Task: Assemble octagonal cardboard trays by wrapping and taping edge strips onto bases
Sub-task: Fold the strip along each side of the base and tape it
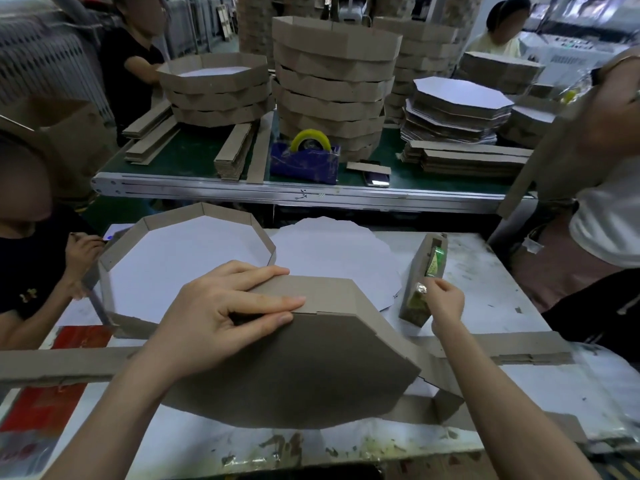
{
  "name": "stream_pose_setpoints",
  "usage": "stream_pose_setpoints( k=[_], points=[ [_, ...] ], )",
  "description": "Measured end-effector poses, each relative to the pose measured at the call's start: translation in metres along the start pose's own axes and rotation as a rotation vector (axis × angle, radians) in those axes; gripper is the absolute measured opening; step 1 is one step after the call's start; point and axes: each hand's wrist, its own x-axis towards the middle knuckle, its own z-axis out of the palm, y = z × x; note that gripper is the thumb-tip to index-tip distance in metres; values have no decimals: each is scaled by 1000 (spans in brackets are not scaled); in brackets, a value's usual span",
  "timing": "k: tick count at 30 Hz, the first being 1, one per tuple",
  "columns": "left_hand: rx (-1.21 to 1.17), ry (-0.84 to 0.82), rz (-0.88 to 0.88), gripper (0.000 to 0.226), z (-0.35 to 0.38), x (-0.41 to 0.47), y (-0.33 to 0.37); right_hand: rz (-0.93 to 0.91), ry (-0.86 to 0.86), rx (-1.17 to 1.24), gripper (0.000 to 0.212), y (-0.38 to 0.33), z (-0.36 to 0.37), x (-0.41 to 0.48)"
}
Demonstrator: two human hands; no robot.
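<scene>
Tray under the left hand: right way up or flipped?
Flipped: the brown octagonal cardboard tray shows its brown underside; left hand presses its edge strip.

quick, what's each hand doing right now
left hand: open, fingers pressing the edge strip
right hand: pinching the tape at the dispenser

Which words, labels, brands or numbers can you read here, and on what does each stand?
None can be read.
Red sheet on the table: print blurred.
Marks on the conveyor rail: too small.
Emblem on the black shirt: no letters legible.
</scene>
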Motion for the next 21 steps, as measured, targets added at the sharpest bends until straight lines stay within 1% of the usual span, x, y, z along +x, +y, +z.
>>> stream_pose_setpoints(
  k=[2, 4, 8, 11, 14, 16, 19, 21],
  points=[
    [-5, 1, -9, 30, 0, -1, 1, 34, -118, 220, 15, -23, 2, -20],
    [3, 12, -20, 30, -1, -1, 4, -47, -262, 300, 11, -45, 2, -49],
    [98, 29, 50, 28, -4, 2, 11, -415, -538, 220, 16, -80, -6, -117],
    [-14, 0, 22, 28, -6, 0, 12, -769, -680, 70, 18, -102, -14, -153],
    [-22, 13, 6, 26, -2, 0, 14, -995, -737, -25, 17, -119, -18, -179],
    [-33, 35, -17, 25, 1, 0, 15, -1132, -713, -69, 14, -125, -20, -190],
    [-156, 33, -81, 16, 0, -1, 13, -1290, -674, -132, 11, -127, -23, -198],
    [-245, 1, -127, 24, -3, 0, 12, -1372, -666, -204, 14, -124, -24, -200]
  ],
)
